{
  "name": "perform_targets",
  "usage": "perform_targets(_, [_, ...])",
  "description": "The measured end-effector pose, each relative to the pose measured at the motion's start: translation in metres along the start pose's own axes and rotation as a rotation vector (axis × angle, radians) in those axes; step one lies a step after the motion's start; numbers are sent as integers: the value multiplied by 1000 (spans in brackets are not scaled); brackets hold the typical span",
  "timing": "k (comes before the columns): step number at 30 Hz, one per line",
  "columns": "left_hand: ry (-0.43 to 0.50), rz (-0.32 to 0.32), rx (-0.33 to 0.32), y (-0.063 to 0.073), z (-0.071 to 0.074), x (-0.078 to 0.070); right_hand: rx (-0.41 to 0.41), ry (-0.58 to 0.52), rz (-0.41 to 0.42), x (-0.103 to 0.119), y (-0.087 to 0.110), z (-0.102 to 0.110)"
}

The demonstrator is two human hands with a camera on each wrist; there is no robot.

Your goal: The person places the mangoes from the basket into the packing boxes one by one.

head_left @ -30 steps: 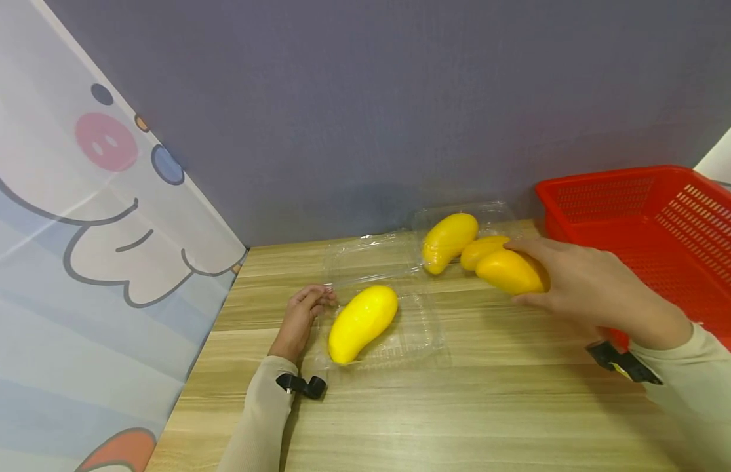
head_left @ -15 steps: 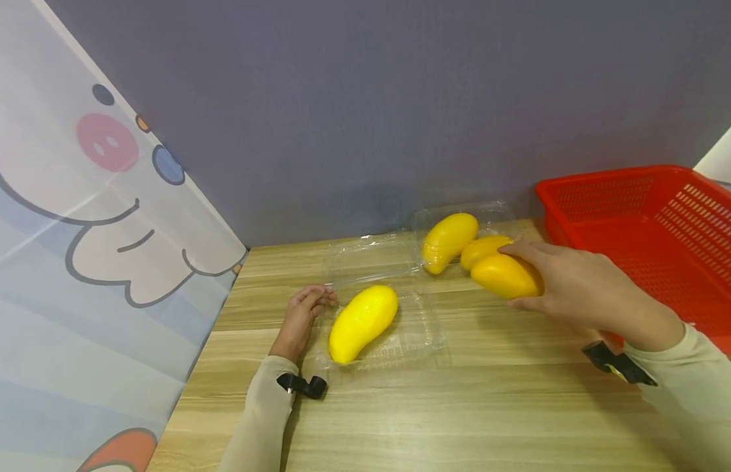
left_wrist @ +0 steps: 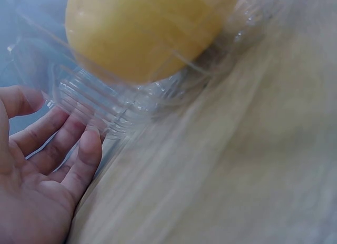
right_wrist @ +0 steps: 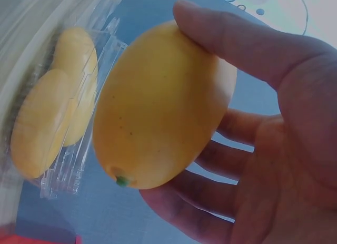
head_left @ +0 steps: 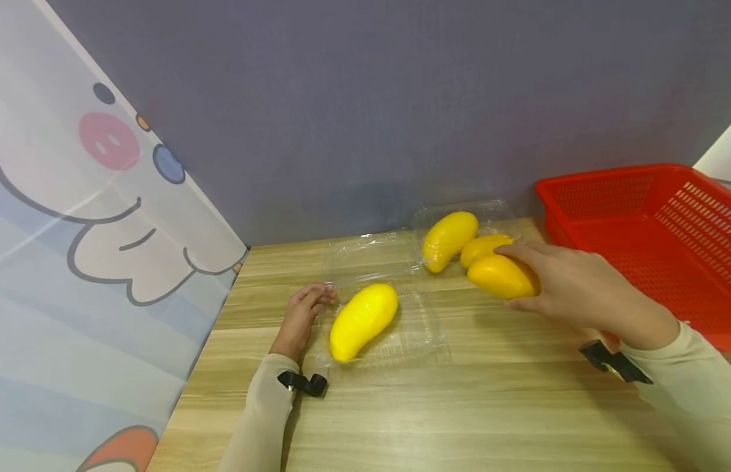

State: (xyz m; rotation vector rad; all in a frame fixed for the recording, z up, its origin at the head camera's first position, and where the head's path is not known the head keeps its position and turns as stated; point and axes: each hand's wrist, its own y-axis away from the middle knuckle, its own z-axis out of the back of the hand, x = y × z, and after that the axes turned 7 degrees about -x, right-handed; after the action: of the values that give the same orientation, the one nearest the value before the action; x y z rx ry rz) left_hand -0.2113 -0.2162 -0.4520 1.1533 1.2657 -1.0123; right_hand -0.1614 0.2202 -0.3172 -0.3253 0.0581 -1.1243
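Observation:
My right hand grips a yellow mango, which shows a small green stem end in the right wrist view. It is held up in front of a clear plastic box with two more mangoes in it: a longer mango and a smaller mango, partly covered by the held one. At the left, another clear plastic clamshell box lies with its lid folded back, one bright yellow mango inside. My left hand pinches that box's left edge; the left wrist view shows thumb and fingertips at its ribbed wall.
A red slotted plastic basket stands at the right, beside my right forearm. Behind the wooden table rises a grey wall panel, and a cartoon-printed panel borders the left side.
My right hand has moved slightly to the left and toward me with the mango in its grip. My left hand has stayed at the box's edge.

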Motion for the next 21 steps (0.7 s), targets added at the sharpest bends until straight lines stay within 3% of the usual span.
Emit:
perform_targets(11, [24, -6, -5, 0, 0, 4, -26, -7, 28, 3, -1, -6])
perform_targets(21, [-10, -10, 1, -4, 0, 5, -18, -25, 51, 10, -7, -15])
